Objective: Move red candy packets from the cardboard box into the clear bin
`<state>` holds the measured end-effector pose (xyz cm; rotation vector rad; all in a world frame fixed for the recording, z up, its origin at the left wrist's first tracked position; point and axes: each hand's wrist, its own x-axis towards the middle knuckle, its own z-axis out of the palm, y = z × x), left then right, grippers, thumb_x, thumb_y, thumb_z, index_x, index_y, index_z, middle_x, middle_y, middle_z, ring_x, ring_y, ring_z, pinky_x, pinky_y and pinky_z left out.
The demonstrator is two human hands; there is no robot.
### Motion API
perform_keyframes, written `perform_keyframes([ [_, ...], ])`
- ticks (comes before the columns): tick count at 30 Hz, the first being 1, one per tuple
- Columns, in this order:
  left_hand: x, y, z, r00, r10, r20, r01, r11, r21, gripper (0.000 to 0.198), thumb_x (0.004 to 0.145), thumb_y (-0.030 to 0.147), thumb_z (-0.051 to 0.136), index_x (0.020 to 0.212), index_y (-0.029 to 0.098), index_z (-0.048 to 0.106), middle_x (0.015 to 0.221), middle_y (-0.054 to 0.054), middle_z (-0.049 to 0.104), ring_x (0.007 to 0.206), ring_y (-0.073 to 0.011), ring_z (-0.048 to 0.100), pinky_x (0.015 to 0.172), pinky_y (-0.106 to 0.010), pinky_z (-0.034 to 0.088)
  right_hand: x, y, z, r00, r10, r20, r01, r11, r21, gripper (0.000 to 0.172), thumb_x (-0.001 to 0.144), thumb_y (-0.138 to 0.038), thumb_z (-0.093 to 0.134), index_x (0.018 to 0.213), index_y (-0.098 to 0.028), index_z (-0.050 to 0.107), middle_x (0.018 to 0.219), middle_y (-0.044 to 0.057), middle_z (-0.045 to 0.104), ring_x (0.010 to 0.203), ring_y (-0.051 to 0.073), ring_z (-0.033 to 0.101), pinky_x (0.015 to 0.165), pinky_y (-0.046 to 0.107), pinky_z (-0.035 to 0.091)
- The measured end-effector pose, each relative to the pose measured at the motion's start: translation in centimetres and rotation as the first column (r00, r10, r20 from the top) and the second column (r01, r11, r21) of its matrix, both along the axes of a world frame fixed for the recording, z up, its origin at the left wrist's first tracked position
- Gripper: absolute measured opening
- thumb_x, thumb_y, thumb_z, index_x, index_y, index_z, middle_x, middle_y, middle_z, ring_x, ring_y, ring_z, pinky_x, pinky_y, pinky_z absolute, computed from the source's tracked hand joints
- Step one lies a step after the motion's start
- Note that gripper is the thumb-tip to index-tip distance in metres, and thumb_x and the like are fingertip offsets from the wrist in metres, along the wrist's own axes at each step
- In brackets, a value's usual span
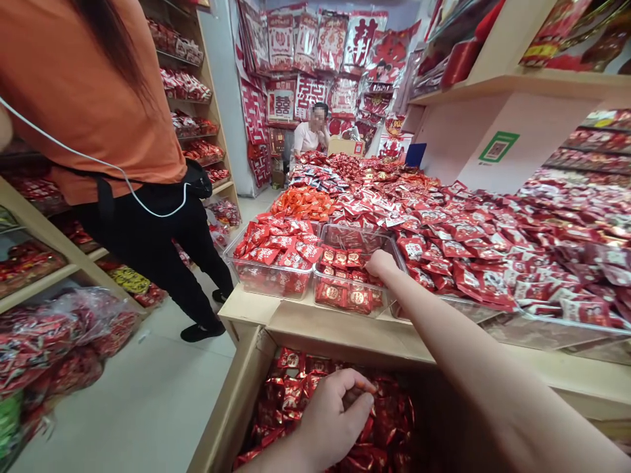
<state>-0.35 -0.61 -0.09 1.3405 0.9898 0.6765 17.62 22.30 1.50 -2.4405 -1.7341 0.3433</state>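
1. Two bare hands are busy near the middle of the frame, and from where I stand the left hand (338, 414) is low, at bottom centre, over the open cardboard box (231, 401).
2. Its fingers are curled loosely, thumb close to the fingertips; whether anything is pinched there, I can't tell.
3. Shiny red packets (293, 394) lie heaped in that box, around and below the hand.
4. The right hand (382, 266), just right of centre, reaches down inside a clear bin (362, 238). Its fingertips are hidden from me, so I can't say what it grasps.
5. Gold-printed packets (340, 257) lie in the front and left of this bin, beside the right hand.
6. Just left of it, a second clear bin (269, 266) is piled past its rim with red sachets (280, 244); both bins stand on a pale counter (296, 315).
7. A great spread of wrapped packets (473, 243) covers the right of the frame.
8. At upper left stands a person in an orange top (118, 98), a white cable (111, 167) hanging across it.
9. Someone sits at upper centre, in a pale shirt (303, 138), before hanging red-and-white packages (330, 43).
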Motion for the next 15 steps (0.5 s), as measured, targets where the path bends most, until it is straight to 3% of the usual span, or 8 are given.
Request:
perform_keyframes([
  [4, -0.2, 0.0, -0.5, 0.995, 0.0, -0.096, 0.011, 0.993, 0.115, 0.016, 0.074, 0.023, 0.046, 0.08, 0.015, 0.059, 0.062, 0.002, 0.05, 0.057, -0.0094, 0.045, 0.053, -0.019, 0.036, -0.6, -0.4, 0.0, 0.997, 0.044, 0.068, -0.04, 0.998, -0.056, 0.023, 0.08, -0.027, 0.05, 0.092, -0.009, 0.055, 0.092, 0.007, 0.058, 0.081, 0.014, 0.056, 0.072, 0.032, 0.046],
  [8, -0.6, 0.3, -0.9, 0.963, -0.049, -0.265, 0.121, 0.957, 0.263, 0.018, 0.075, 0.023, 0.044, 0.084, 0.018, 0.06, 0.073, 0.0, 0.058, 0.067, -0.0113, 0.051, 0.063, -0.02, 0.039, -0.8, -0.9, 1.0, 0.995, 0.062, 0.083, -0.064, 0.998, 0.029, 0.019, 0.074, -0.019, 0.055, 0.084, -0.004, 0.06, 0.084, 0.016, 0.062, 0.08, 0.02, 0.059, 0.066, 0.029, 0.045],
  [11, -1.3, 0.5, -1.7, 0.884, -0.115, -0.453, 0.294, 0.891, 0.347, 0.021, 0.075, 0.025, 0.044, 0.089, 0.021, 0.059, 0.082, -0.002, 0.059, 0.077, -0.0145, 0.053, 0.071, -0.024, 0.04, -0.6, -2.4, 2.5, 0.994, 0.077, 0.073, -0.088, 0.982, 0.165, 0.022, 0.075, -0.019, 0.047, 0.086, -0.007, 0.061, 0.084, 0.016, 0.063, 0.079, 0.021, 0.059, 0.064, 0.026, 0.042],
  [15, -1.9, 0.6, -3.2, 0.732, -0.187, -0.656, 0.471, 0.834, 0.287, 0.027, 0.074, 0.03, 0.046, 0.098, 0.022, 0.055, 0.096, -0.005, 0.056, 0.09, -0.0198, 0.05, 0.08, -0.03, 0.038, -0.1, -6.1, 4.3, 0.98, 0.176, 0.095, -0.198, 0.929, 0.314, 0.029, 0.081, -0.028, 0.035, 0.093, -0.017, 0.059, 0.088, 0.006, 0.064, 0.08, 0.015, 0.058, 0.068, 0.021, 0.04],
])
